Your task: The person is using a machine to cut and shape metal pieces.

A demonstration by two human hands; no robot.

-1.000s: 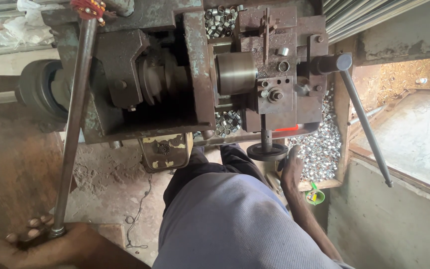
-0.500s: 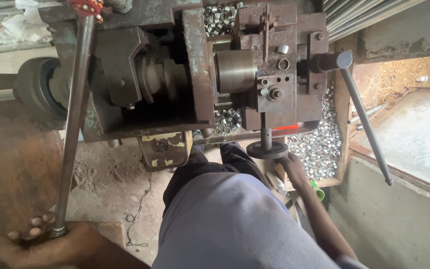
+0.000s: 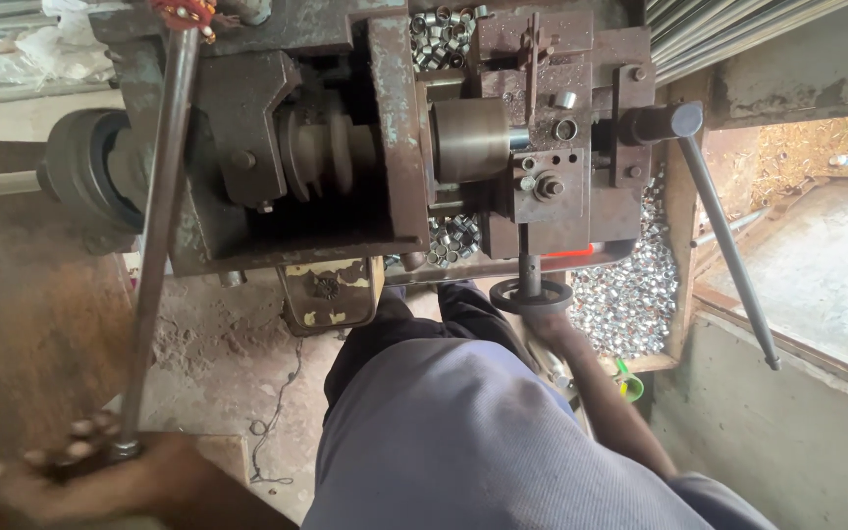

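My left hand (image 3: 100,469) is clenched round the lower end of the long steel lever (image 3: 157,245), down at seven o'clock in the view; the knuckles are blurred, so I cannot read the grip finely. The lever runs up from there to eleven o'clock, where its top, bound with red thread, meets the rusty lathe (image 3: 365,147). My right hand (image 3: 540,316) sits just below centre, fingers closed on the small black handwheel (image 3: 530,294) that hangs under the tool slide (image 3: 552,167) on a short shaft.

To my mind, working this well means keeping the lever pull steady while the wheel is turned in small, even amounts, with the wrist clear of the spinning parts above it. The steel chuck (image 3: 468,137) sits at twelve o'clock, right beside the slide, and the grooved pulley (image 3: 331,147) just left of it.

Farther out, a second thin lever (image 3: 728,255) slopes from the slide toward four o'clock, untouched. A heap of small shiny metal rings (image 3: 630,294) fills the tray at three o'clock, with more on top of the machine. My knees, in grey-blue trousers (image 3: 473,442), fill the bottom, over a dusty floor (image 3: 228,344).
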